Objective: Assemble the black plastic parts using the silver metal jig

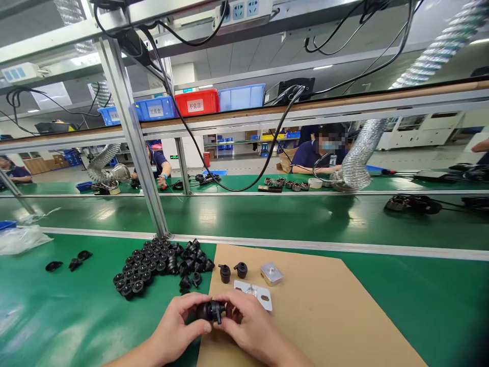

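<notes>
My left hand [178, 326] and my right hand [250, 323] meet over the left edge of a cardboard sheet [313, 311]. Between them lies a black plastic fitting [211, 310] with a small side spout, turned on its side. The left fingers and thumb pinch its wider end, while the right fingers close round the spout end and partly hide it. Just beyond the right hand is a silver metal plate [264, 297] with slots, partly covered by the fingers. Two similar black fittings [225, 274] stand upright on the cardboard, left of a square metal block [271, 273].
Rows of round black parts [141, 268] and a heap of black pieces [194, 258] lie on the green bench [95, 316]. A metal post [133, 132] rises behind them. A black cable [244, 189] hangs ahead. Across the conveyor, a person [319, 153] sits at work.
</notes>
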A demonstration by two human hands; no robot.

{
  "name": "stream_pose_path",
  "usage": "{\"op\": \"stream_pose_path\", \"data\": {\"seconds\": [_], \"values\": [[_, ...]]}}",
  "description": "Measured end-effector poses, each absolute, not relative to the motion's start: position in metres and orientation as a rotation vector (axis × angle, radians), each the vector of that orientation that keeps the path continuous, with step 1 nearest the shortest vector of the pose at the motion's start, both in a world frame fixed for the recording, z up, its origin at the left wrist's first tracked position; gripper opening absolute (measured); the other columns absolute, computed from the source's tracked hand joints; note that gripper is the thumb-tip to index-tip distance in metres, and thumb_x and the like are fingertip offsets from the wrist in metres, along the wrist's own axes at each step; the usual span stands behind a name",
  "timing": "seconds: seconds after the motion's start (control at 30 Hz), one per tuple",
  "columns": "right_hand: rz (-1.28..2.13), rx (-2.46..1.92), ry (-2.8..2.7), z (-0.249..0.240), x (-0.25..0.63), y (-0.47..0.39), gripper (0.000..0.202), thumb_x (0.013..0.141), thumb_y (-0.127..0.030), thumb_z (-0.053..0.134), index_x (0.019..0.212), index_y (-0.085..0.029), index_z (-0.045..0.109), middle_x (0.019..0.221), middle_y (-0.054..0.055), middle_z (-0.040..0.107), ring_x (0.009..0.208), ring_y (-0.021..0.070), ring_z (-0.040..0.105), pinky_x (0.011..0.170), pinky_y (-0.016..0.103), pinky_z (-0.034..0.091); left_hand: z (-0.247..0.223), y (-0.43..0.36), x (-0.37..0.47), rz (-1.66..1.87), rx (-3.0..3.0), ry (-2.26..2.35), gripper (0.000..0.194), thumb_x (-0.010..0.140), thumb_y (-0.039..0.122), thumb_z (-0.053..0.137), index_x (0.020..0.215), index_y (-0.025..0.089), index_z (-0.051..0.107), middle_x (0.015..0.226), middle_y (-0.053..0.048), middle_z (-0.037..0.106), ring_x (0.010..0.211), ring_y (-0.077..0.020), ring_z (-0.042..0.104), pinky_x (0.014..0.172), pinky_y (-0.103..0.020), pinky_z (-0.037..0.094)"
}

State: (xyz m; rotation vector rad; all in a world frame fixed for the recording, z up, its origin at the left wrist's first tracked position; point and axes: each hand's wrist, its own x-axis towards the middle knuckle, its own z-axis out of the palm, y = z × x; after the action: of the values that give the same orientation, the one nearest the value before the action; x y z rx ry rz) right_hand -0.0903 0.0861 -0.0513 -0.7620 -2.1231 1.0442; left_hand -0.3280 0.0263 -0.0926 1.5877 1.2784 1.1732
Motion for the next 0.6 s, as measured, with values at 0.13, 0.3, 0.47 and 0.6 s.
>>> {"op": "stream_pose_path", "data": {"seconds": [0.13,0.3,0.47,0.6], "values": [[0.998,-0.724,-2.159,-0.047,-0.090,0.085,0.033,0.085,-0.016,0.072,0.115,-0.028,0.076,0.095,0.002,0.073,0.079,0.0192,0.064,0.071,0.030,0.048,-0.076,0.028,-0.324,1.175,1.738,1.256,0.041,0.087,0.045,0.084,0.124,0.029,0.080,0.120,-0.009,0.080,0.110,-0.0288,0.073,0.102,-0.038,0.057],[0.924,-0.656,-2.174,-0.048,-0.091,0.083,0.034,0.090,-0.021,0.070,0.124,-0.026,0.074,0.095,0.006,0.073,0.077,0.0201,0.064,0.070,0.031,0.049,-0.071,0.027,-0.322,1.190,1.753,1.241,0.041,0.090,0.042,0.080,0.129,0.028,0.078,0.124,-0.010,0.079,0.113,-0.0286,0.073,0.103,-0.039,0.058],[0.829,-0.587,-2.221,-0.045,-0.092,0.082,0.034,0.092,-0.014,0.063,0.123,-0.025,0.072,0.102,0.007,0.075,0.087,0.0225,0.068,0.075,0.032,0.052,-0.074,0.026,-0.322,1.220,1.725,1.266,0.040,0.092,0.039,0.077,0.131,0.029,0.076,0.129,-0.010,0.077,0.121,-0.0290,0.071,0.108,-0.039,0.057],[0.731,-0.504,-2.288,-0.043,-0.090,0.084,0.037,0.094,-0.008,0.056,0.124,-0.026,0.070,0.118,0.006,0.076,0.105,0.0238,0.070,0.088,0.033,0.053,-0.079,0.028,-0.324,1.229,1.762,1.243,0.042,0.092,0.046,0.078,0.130,0.028,0.077,0.128,-0.011,0.077,0.119,-0.0295,0.072,0.108,-0.041,0.058]]}}
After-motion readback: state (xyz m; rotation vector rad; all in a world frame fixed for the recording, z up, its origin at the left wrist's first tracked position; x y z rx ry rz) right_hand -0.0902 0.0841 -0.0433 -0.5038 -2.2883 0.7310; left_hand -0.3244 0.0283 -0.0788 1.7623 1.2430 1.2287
